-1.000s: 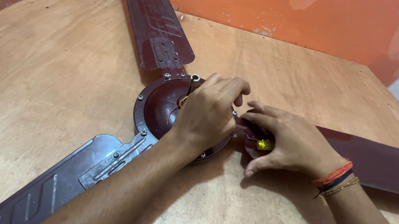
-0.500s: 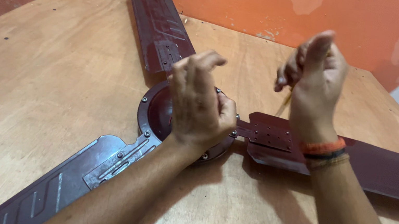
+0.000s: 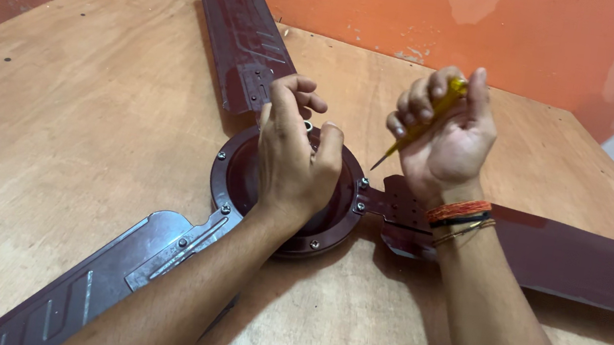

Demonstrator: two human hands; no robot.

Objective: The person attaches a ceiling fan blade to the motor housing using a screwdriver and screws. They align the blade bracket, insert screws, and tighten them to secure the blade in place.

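Right hand (image 3: 447, 133) has lifted off the fan hub (image 3: 285, 185), gripping a yellow screwdriver (image 3: 421, 125). Left hand (image 3: 295, 154) stays over hub, fingers apparently pinching a small screw.

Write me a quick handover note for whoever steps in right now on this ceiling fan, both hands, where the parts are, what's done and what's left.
Left hand: over the fan's round motor hub, fingertips pinching a small ring-shaped part.
Right hand: raised off the fan, gripping a yellow-handled screwdriver, tip pointing down toward the hub.
Fan: lying flat on the wooden table, three maroon blades spread out; right blade bracket sits against the hub.
Done: screws show around the hub rim and at the bracket.
Left: cannot tell which screws are tight; probably check the right bracket's.
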